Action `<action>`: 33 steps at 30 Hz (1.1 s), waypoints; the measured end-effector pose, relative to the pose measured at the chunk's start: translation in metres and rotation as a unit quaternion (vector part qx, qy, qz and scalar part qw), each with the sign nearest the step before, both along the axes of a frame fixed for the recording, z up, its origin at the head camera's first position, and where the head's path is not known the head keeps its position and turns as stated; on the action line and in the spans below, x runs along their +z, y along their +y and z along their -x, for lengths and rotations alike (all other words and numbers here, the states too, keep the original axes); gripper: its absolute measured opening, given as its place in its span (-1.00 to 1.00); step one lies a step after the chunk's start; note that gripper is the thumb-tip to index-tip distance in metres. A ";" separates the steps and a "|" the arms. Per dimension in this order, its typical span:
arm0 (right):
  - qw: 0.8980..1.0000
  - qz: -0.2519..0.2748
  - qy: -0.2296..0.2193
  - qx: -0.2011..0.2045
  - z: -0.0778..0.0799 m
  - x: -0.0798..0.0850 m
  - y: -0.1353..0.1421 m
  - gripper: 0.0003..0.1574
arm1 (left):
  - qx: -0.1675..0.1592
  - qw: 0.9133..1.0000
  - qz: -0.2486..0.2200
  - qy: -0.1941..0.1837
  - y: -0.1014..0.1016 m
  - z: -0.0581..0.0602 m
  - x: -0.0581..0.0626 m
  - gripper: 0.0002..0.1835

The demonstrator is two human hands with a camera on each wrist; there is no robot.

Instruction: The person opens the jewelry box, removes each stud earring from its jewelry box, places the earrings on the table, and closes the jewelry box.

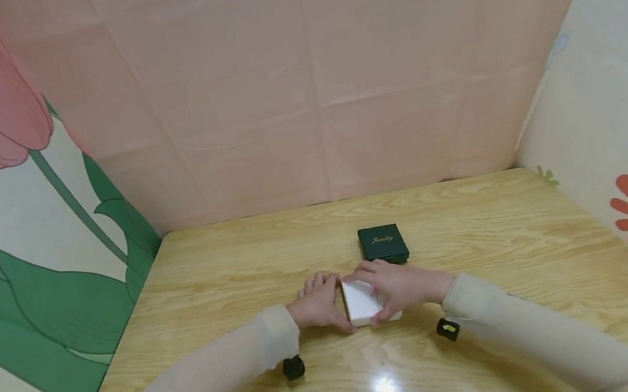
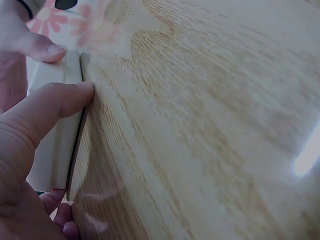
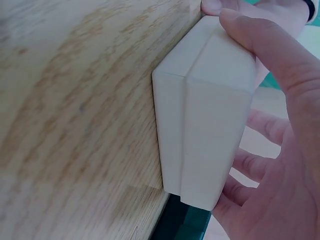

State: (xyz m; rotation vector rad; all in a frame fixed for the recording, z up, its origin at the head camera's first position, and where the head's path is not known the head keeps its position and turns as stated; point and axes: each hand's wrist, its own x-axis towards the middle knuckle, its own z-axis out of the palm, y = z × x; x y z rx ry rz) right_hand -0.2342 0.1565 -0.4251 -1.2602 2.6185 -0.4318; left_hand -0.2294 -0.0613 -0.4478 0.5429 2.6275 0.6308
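Note:
A small white lidded box (image 1: 360, 300) lies flat on the wooden table, between both hands. A seam between lid and base runs along its sides in the right wrist view (image 3: 215, 115). My left hand (image 1: 319, 304) holds the box's left end, thumb at the near side and fingers at the far side. From the right, my right hand (image 1: 406, 285) spans the box and grips it, its thumb on the near edge and fingers at the far edge. The lid appears seated on the base. What the box contains is hidden.
A dark green box (image 1: 382, 244) with gold "Jewelry"-like lettering stands just behind the white box. The wooden table (image 1: 226, 254) meets a pink back wall covering (image 1: 312, 90), with flower-printed panels at left and right. Dark wrist devices hang below both sleeves.

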 end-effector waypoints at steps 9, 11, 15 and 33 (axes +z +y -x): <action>1.000 -0.006 0.013 0.004 0.000 -0.001 -0.001 0.08 | -0.008 1.000 -0.005 -0.020 -0.001 0.000 0.001 0.07; 1.000 -0.010 0.017 0.001 -0.001 0.000 -0.001 0.08 | -0.009 1.000 -0.005 -0.021 -0.001 -0.001 0.003 0.08; 0.999 -0.016 0.029 -0.008 -0.003 0.002 -0.003 0.07 | -0.007 1.000 -0.016 -0.022 -0.002 -0.004 0.006 0.09; 0.999 0.016 0.030 -0.033 0.037 0.042 -0.043 0.10 | -0.012 0.976 -0.191 -0.106 -0.045 0.031 0.051 -0.06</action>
